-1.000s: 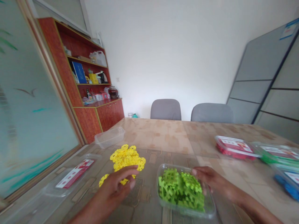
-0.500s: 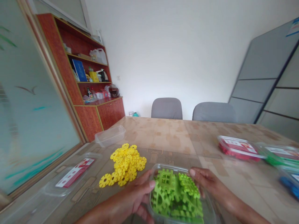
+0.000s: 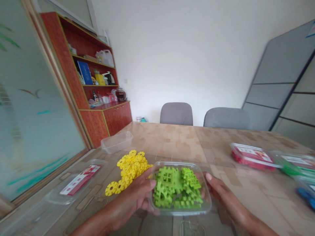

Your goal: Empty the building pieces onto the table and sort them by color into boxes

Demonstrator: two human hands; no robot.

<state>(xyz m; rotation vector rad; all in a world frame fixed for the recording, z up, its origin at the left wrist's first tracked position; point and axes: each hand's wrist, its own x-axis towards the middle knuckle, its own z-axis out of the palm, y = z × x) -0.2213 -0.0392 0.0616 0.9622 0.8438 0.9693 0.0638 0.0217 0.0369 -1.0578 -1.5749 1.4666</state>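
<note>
Between my hands is a clear plastic container (image 3: 182, 211) without a lid, holding light green interlocking toy pieces (image 3: 169, 183). My left hand (image 3: 140, 193) grips its left side, thumb over the rim and fingers underneath. My right hand (image 3: 216, 186) holds the right side, thumb at the rim and the other fingers partly hidden behind the wall. The container is tilted toward me. Just left of it, a pile of yellow flower-shaped discs (image 3: 133, 168) lies on the table, partly covered by my left hand.
An open clear tub (image 3: 116, 142) stands at the table's (image 3: 167, 136) far left. Near the left edge lies a clear lid with a red-and-white label (image 3: 80, 180). On the right sit containers of red pieces (image 3: 254, 157), green pieces (image 3: 292, 164) and blue pieces (image 3: 306, 195). Two grey chairs (image 3: 176, 114) stand behind.
Both hands have lifted the container of green pieces away from me and slightly left, so its near rim now shows. The yellow pile stays where it was.
</note>
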